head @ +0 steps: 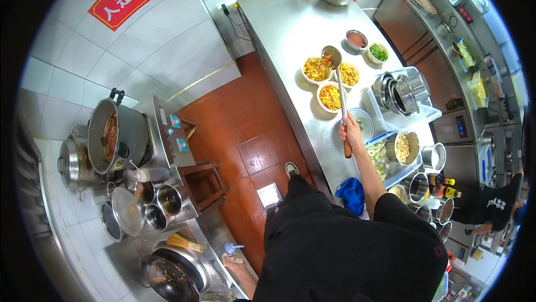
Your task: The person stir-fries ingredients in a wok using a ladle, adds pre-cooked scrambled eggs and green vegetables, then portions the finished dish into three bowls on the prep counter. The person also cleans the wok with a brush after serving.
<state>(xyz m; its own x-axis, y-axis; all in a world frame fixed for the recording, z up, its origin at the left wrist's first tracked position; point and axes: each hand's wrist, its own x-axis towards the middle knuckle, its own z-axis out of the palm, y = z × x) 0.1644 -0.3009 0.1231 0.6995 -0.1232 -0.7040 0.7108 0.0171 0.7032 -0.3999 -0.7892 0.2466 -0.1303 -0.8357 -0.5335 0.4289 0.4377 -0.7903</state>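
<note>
My right hand grips the wooden handle of a long steel ladle. The ladle's bowl is over the rim of a white bowl of yellow and red chopped food; two more such bowls, one at the right and one nearer me, stand close by. A bowl of chopped greens and a small steel bowl of reddish contents stand beyond. At the lower left, my left hand holds a pale folded cloth beside the stove edge, near a wok.
A clear plastic bin with steel bowls stands on the steel counter. To the left, a large pot of red-brown food sits on a burner. A bamboo brush lies above the wok. A co-worker stands at far right.
</note>
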